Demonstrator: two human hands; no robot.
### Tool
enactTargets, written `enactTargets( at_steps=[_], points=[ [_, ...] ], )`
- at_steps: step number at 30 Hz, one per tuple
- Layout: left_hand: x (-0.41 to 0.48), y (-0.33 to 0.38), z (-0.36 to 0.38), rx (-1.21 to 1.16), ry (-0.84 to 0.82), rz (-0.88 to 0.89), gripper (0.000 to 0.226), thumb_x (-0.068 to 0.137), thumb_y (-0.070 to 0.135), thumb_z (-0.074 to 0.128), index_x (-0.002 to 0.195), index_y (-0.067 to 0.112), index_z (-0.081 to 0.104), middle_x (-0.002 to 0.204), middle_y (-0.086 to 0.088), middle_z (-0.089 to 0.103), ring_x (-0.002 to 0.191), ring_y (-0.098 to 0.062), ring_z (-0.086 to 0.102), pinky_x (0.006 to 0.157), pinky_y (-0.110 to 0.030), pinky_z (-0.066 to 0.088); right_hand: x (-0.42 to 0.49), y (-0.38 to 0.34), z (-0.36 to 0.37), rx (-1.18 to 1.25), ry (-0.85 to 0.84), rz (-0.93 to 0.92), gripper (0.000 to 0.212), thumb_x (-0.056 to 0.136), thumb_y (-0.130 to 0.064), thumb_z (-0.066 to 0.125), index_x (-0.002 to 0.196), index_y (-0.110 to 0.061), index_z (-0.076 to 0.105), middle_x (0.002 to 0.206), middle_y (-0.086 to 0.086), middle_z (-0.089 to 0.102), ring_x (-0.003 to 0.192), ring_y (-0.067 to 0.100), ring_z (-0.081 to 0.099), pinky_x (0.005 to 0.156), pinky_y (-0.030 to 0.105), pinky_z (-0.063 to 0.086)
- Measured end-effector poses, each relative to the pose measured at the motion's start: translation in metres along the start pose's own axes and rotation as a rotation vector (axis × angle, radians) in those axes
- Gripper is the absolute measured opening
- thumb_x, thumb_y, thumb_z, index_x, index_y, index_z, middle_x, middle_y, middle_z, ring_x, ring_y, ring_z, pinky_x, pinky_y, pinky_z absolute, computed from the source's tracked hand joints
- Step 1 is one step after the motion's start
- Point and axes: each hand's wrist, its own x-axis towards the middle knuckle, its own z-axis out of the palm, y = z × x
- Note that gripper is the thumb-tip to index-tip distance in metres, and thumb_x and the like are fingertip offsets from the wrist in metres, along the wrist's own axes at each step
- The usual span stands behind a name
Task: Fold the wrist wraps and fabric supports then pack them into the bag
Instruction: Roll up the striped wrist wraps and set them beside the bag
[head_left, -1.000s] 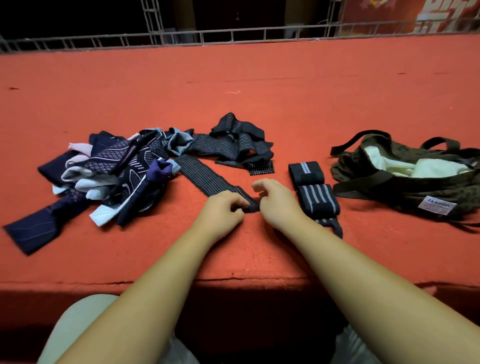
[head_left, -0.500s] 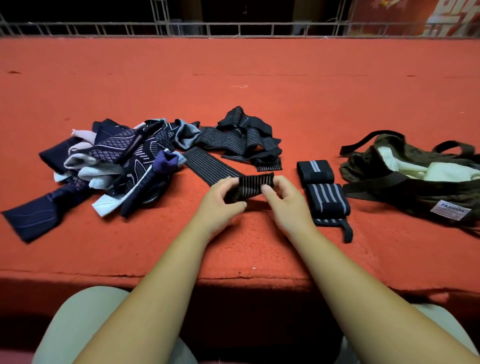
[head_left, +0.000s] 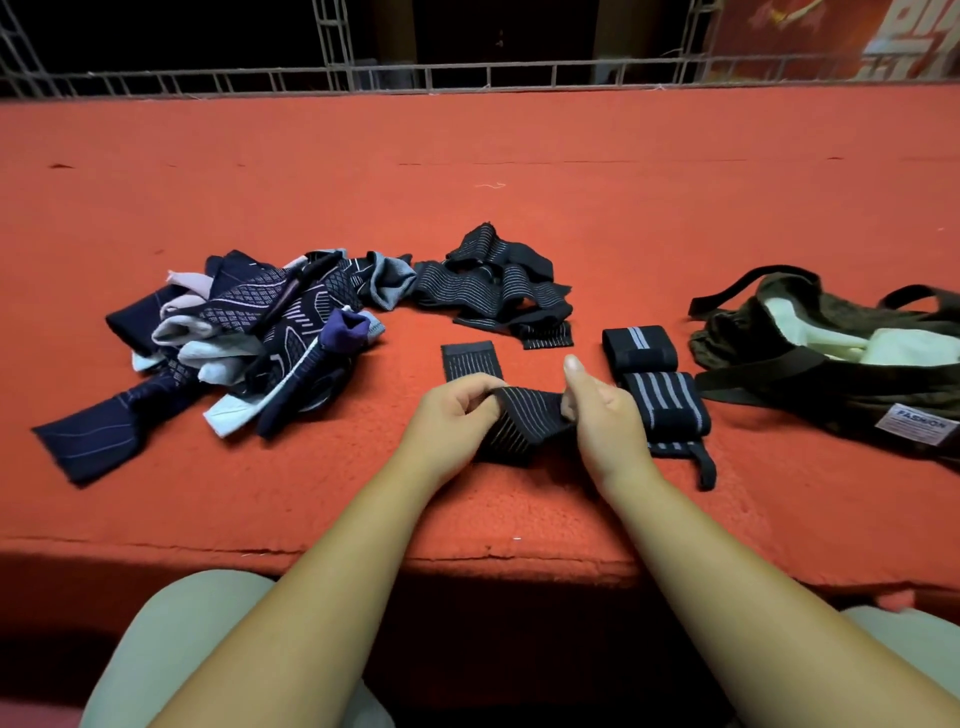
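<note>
A black wrist wrap (head_left: 524, 423) with thin pale stripes is held partly folded at the near middle of a red carpeted surface (head_left: 519, 156). Its far end lies flat on the carpet just beyond the hands. The left hand (head_left: 449, 421) pinches the wrap's left edge with curled fingers. The right hand (head_left: 605, 418) grips the right edge, its thumb pointing up. Just right of the right hand lie two folded wraps (head_left: 660, 395), black with grey stripes, one behind the other; a loose strap end trails toward the viewer. Farther right sits an open dark green bag (head_left: 810, 384) with a white label reading FASHION and pale lining showing inside. Beyond the hands is a loose tangle of black wraps (head_left: 498, 288). To the left is a heap of navy, purple and grey fabric supports (head_left: 249, 338). A metal railing (head_left: 467, 78) runs along the back.
</note>
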Motion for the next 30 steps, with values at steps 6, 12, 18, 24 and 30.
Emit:
enactTargets(
  at_steps=[6, 12, 18, 24, 30],
  points=[
    [-0.012, 0.033, -0.037, -0.036, -0.722, -0.13, 0.033, 0.093, 0.006, 0.065, 0.124, 0.002, 0.075, 0.122, -0.017, 0.076, 0.11, -0.021, 0.065, 0.104, -0.039, 0.051, -0.01, -0.024, -0.028, -0.07, -0.201, 0.101, 0.084, 0.107, -0.069, 0.036, 0.045, -0.012, 0.045, 0.048, 0.005, 0.035, 0.05, 0.017, 0.04, 0.063, 0.036, 0.031],
    [0.027, 0.054, -0.055, 0.094, -0.384, -0.212, 0.056, 0.079, -0.021, 0.041, 0.087, 0.013, 0.085, 0.106, -0.009, 0.082, 0.097, -0.016, 0.075, 0.083, -0.026, 0.059, -0.01, -0.042, -0.026, -0.241, -0.458, 0.088, 0.074, 0.103, -0.065, 0.053, 0.053, -0.011, 0.057, 0.055, 0.009, 0.041, 0.051, 0.017, 0.038, 0.062, 0.033, 0.033],
    [0.056, -0.004, -0.049, 0.452, 0.041, -0.227, 0.033, 0.091, 0.005, 0.067, 0.118, 0.022, 0.074, 0.106, -0.001, 0.073, 0.08, -0.009, 0.068, 0.085, -0.029, 0.058, 0.013, -0.008, -0.011, -0.281, -0.178, -0.001, 0.037, 0.1, -0.041, 0.069, 0.076, -0.018, 0.052, 0.061, -0.012, 0.05, 0.062, 0.01, 0.05, 0.069, 0.035, 0.05],
    [0.084, -0.021, -0.04, 0.631, -0.037, -0.24, 0.068, 0.101, 0.027, 0.061, 0.164, 0.019, 0.036, 0.163, -0.006, 0.049, 0.148, -0.024, 0.048, 0.121, -0.032, 0.034, 0.029, 0.005, 0.009, -0.281, -0.197, 0.088, 0.018, 0.098, -0.037, 0.072, 0.115, -0.03, 0.068, 0.108, -0.013, 0.073, 0.099, 0.012, 0.073, 0.092, 0.032, 0.053],
    [0.082, -0.021, -0.033, 0.598, -0.017, -0.107, 0.054, 0.09, 0.006, 0.068, 0.141, 0.024, 0.066, 0.112, 0.01, 0.07, 0.109, -0.014, 0.064, 0.091, -0.019, 0.039, 0.038, 0.006, 0.008, -0.342, -0.225, 0.118, 0.029, 0.098, -0.045, 0.07, 0.124, -0.034, 0.066, 0.118, -0.017, 0.072, 0.107, 0.01, 0.072, 0.099, 0.033, 0.052]
  ],
)
